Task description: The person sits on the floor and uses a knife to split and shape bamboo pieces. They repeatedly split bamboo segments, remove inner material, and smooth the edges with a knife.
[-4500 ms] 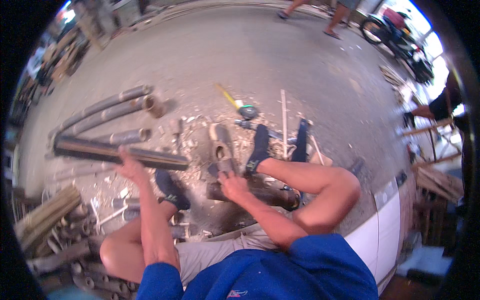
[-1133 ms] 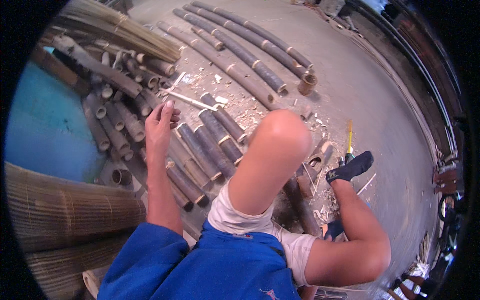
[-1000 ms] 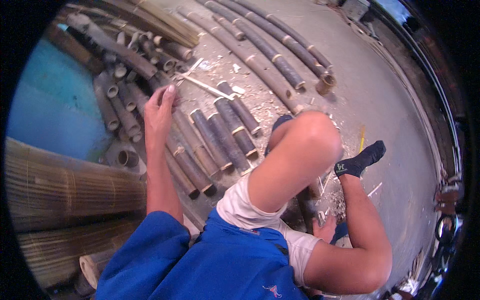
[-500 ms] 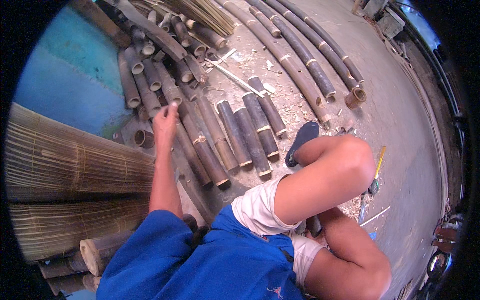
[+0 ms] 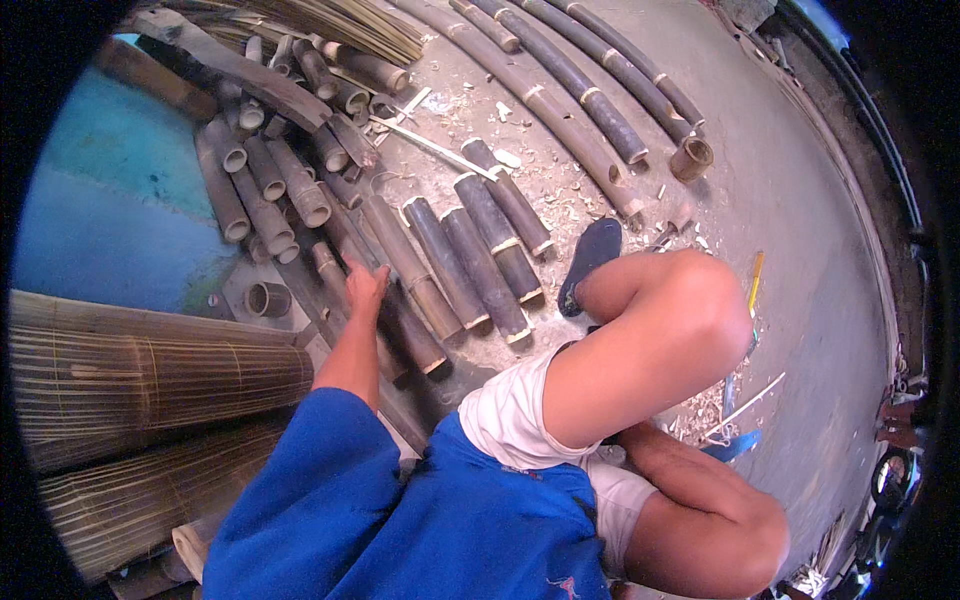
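My left hand (image 5: pixel 366 287) reaches over the row of dark bamboo sections on the floor. Thumb and forefinger are spread apart, and the other fingers are mostly hidden. Below and beside the hand lies a long bamboo section (image 5: pixel 416 342); whether my fingers touch it I cannot tell. A paler brown bamboo section (image 5: pixel 410 265) lies just to the right of the hand. Farther right are several shorter, darker cut pieces, among them a bamboo tube (image 5: pixel 487 275) with a pale cut end. My right hand is out of sight.
Stacked bamboo tubes (image 5: pixel 290 185) stand at upper left, beside a blue wall (image 5: pixel 110 200). Rolled slatted mats (image 5: pixel 170 370) fill the left. Long bamboo poles (image 5: pixel 560 75) lie at the far side. Shavings, a yellow-handled tool (image 5: pixel 756 280) and a blue object (image 5: pixel 733 446) are near my legs.
My left hand has drawn back from the end of the stacked tubes toward me and rightward, over the row of bamboo sections. Its thumb and forefinger have spread. The view has shifted slightly.
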### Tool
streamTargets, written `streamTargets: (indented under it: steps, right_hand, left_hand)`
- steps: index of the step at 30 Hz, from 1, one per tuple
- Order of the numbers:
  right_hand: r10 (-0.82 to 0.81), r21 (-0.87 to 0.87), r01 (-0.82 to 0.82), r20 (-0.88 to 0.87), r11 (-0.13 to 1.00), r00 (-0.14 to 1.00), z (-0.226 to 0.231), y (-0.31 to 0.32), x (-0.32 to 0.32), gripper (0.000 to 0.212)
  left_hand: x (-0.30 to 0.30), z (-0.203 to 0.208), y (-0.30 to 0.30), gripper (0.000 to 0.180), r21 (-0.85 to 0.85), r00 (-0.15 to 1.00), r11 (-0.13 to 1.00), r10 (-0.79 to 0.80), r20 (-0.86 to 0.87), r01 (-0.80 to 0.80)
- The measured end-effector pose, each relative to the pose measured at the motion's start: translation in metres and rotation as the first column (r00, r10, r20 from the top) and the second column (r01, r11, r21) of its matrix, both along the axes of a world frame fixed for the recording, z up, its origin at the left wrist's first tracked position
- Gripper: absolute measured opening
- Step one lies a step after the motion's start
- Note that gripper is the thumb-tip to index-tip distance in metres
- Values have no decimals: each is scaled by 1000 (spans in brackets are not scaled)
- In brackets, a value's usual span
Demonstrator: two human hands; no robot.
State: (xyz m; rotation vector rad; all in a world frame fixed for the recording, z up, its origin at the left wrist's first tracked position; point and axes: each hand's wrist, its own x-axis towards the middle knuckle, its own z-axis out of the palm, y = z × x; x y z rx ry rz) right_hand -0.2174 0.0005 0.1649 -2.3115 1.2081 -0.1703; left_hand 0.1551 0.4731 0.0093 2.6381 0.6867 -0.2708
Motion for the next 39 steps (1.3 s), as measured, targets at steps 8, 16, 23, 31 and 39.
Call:
streamTargets:
  steps: [8,16,23,31,39]
  right_hand:
    - [38,23,-39,45,999,998,19,19,-2,66]
    - [138,38,-144,122,989,983,68,24,-4,65]
    - [-109,23,107,82,994,991,79,-9,-54,65]
    - [-379,17,382,-87,924,921,-44,7,-52,65]
    - [-87,-289,65,-66,955,994,-92,-87,55,65]
  left_hand:
    - [-5,6,-7,104,-616,914,761,374,158,-204]
    - [-34,25,-35,80,-799,925,577,373,75,-168]
    - [-38,80,-68,76,-873,991,480,50,126,87]
    - [20,147,-175,75,-786,873,414,-377,311,459]
    - [91,275,-364,91,-116,280,268,-954,107,956]
